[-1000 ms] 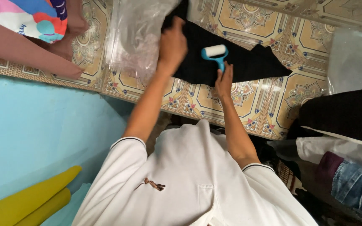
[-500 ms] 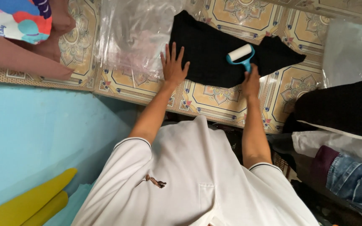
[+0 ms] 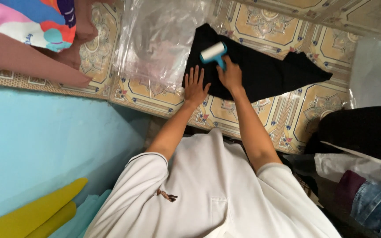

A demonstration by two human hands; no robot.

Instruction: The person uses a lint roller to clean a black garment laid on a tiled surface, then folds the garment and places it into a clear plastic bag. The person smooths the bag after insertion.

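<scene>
A black cloth (image 3: 270, 70) lies spread on the patterned tile floor (image 3: 225, 110). My left hand (image 3: 196, 87) lies flat with fingers apart on the cloth's near left edge. My right hand (image 3: 231, 75) grips the blue handle of a lint roller (image 3: 213, 53), whose white roll rests on the cloth's upper left part. The two hands are close together.
Clear plastic bags (image 3: 155, 48) lie left of the cloth. A pink and colourful fabric (image 3: 27, 26) is at the top left. Dark clothes (image 3: 362, 132), a white garment and jeans (image 3: 375, 207) pile at the right. A light blue surface (image 3: 45, 145) with yellow pieces (image 3: 31, 216) is at the left.
My right hand has drawn the lint roller leftward across the black cloth, from its right part to its upper left, ending near my left hand, which stays on the cloth's edge.
</scene>
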